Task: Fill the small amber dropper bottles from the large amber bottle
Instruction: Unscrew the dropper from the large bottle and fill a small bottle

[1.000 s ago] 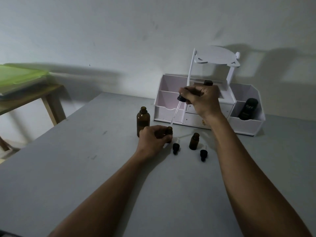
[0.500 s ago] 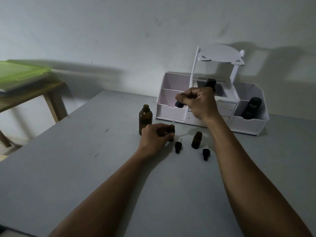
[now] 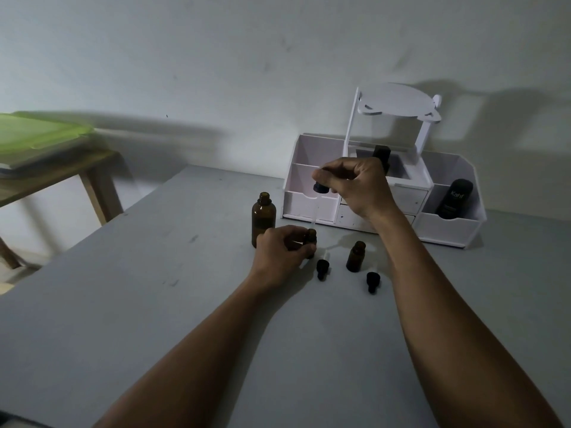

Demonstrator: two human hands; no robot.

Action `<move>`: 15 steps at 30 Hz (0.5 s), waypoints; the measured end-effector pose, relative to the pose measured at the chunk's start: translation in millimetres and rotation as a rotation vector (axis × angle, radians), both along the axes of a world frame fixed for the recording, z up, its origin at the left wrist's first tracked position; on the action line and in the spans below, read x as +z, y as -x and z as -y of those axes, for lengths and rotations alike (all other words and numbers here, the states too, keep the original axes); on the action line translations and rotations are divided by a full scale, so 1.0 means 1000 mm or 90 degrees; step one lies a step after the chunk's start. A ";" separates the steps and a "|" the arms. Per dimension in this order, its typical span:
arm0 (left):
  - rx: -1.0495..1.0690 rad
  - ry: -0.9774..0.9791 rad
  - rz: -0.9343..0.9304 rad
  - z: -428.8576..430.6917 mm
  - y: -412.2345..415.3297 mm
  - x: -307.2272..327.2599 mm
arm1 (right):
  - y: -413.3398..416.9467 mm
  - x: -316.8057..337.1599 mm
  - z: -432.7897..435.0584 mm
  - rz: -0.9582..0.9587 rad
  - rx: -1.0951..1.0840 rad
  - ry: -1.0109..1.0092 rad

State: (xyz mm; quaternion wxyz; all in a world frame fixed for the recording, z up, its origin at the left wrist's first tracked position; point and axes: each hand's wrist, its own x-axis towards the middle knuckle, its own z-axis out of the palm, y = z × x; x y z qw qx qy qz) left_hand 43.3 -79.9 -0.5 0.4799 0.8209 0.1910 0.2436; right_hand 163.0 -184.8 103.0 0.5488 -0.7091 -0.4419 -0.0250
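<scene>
The large amber bottle point(image 3: 263, 218) stands open on the grey table point(image 3: 123, 319). My left hand point(image 3: 282, 251) grips a small amber bottle point(image 3: 310, 237) just right of it. My right hand point(image 3: 355, 185) pinches a dropper point(image 3: 319, 193) by its black bulb; the glass tube points down into that small bottle's mouth. A second small amber bottle point(image 3: 356, 256) stands open further right. Two black dropper caps lie on the table, one point(image 3: 323, 267) near my left hand, the other point(image 3: 373, 280) by my right forearm.
A white organiser point(image 3: 445, 223) with drawers and a small upper shelf stands against the wall behind the bottles, holding a black bottle point(image 3: 454, 199) at right and another dark container behind my right hand. A wooden table with a green lid point(image 3: 37, 134) is at left.
My right hand has lowered the dropper from a tilt to upright, bringing its tip into the small bottle held by my left hand. The view shifted slightly.
</scene>
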 end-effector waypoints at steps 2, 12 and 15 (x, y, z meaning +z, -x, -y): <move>0.001 -0.019 0.008 -0.001 0.000 -0.001 | 0.001 0.004 0.002 -0.019 0.006 -0.022; 0.269 -0.119 0.341 -0.026 0.027 0.026 | 0.021 0.029 -0.017 -0.095 -0.045 -0.271; 0.309 -0.052 0.299 -0.049 0.032 0.021 | 0.028 0.029 -0.031 -0.126 -0.035 -0.299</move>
